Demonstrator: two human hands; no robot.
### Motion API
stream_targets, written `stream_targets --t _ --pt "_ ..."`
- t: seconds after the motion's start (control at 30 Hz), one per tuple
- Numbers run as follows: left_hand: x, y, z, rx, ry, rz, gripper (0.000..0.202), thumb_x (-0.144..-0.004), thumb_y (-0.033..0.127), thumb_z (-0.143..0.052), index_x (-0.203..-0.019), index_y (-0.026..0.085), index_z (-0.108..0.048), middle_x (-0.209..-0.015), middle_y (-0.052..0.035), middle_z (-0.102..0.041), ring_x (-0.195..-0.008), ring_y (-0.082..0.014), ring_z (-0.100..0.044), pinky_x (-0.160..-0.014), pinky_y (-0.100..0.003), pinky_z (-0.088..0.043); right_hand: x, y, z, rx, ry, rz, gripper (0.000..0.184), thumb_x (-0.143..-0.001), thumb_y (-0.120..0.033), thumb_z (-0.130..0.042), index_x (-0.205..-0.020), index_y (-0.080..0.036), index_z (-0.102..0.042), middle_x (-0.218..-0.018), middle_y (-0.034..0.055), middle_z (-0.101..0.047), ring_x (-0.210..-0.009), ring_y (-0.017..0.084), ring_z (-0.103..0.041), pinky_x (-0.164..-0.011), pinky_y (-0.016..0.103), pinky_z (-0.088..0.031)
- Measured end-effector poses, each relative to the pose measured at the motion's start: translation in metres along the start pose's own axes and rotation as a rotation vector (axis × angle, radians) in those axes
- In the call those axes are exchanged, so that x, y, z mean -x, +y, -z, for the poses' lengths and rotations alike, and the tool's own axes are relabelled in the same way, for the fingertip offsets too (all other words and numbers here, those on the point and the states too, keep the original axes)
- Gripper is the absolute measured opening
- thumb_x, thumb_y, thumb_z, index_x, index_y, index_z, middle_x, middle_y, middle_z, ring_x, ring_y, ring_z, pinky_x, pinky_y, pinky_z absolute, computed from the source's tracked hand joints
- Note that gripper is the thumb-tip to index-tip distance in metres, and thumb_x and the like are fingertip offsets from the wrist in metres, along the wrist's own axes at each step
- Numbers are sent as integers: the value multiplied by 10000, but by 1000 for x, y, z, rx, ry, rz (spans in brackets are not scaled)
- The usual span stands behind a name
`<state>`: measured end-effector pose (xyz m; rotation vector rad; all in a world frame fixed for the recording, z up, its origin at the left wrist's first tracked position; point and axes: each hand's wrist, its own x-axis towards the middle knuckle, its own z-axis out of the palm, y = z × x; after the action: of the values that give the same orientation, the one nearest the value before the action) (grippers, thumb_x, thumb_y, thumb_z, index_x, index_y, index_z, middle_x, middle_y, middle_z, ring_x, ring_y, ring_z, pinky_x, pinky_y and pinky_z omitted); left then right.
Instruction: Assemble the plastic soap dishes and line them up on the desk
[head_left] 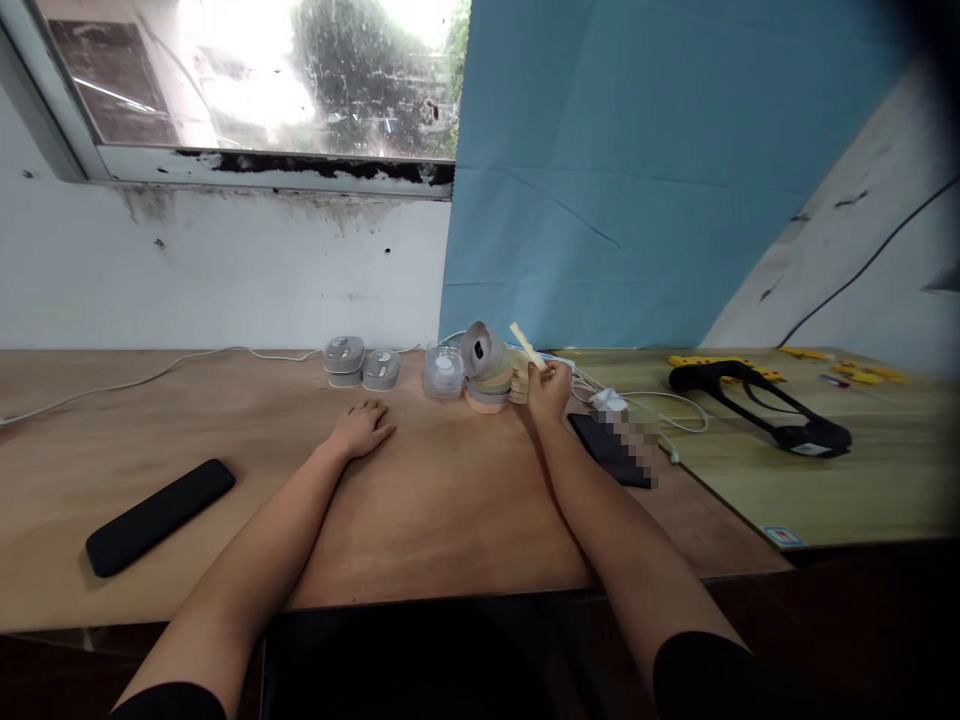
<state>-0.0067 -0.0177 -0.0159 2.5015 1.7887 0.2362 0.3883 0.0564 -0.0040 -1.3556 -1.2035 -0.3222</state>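
Note:
My left hand (361, 430) lies on the brown tabletop with its fingers stretched out, holding nothing. Just beyond it stand a grey lidded box (381, 370) and a stack of similar grey boxes (344, 362). My right hand (550, 390) is closed on a pale yellow, thin flat piece (527, 344), tilted up to the left. Left of that hand sits a pile of grey, green and peach box parts (486, 392), with a grey piece with a dark opening (482, 349) tilted on top. Clear plastic pieces (445, 370) are stacked beside the pile.
A long black case (160, 517) lies at the left. Right of my right forearm are a dark flat item (604, 450), white cables (686, 428) and a white plug (609, 400). A black headset-like frame (810, 436) and yellow pieces (862, 372) rest on the lighter table.

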Motion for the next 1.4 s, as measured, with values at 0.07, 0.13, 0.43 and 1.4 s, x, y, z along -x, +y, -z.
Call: stream_targets --t 0.07,0.13,0.43,1.4 --pt "0 0 0 2 0 0 687 -902 623 -297 -1410 180 -430 -1521 -134 -340 -1409 -300 -285 -1122 -455 -248 0 -2 0 -39 20 -37 297 -857 -470 -493 -935 -183 -479 -961 101 -561 -898 227 -523 -837 369 -432" --pt "-1 -1 -1 8 -2 -1 681 -904 619 -305 -1409 180 -432 -1518 -136 -346 -1409 -305 -284 -1122 -462 -244 0 -4 1 -73 33 -77 314 -868 -487 -477 -935 -180 -475 -949 99 -556 -859 215 -526 -796 350 -442" --pt "0 0 0 32 8 0 678 -905 606 -325 -1409 166 -432 -1517 -148 -342 -1406 -314 -289 -1122 -472 -247 1 -7 3 -128 59 -109 359 -859 -532 -488 -920 -179 -468 -912 79 -548 -828 199 -526 -769 333 -435" --pt "-2 -3 -4 43 19 -10 675 -903 613 -331 -1400 172 -447 -1511 -148 -353 -1403 -320 -295 -1113 -482 -254 -1 2 3 -141 136 -122 303 -889 -482 -449 -978 -195 -411 -933 87 -546 -843 209 -547 -788 354 -448"
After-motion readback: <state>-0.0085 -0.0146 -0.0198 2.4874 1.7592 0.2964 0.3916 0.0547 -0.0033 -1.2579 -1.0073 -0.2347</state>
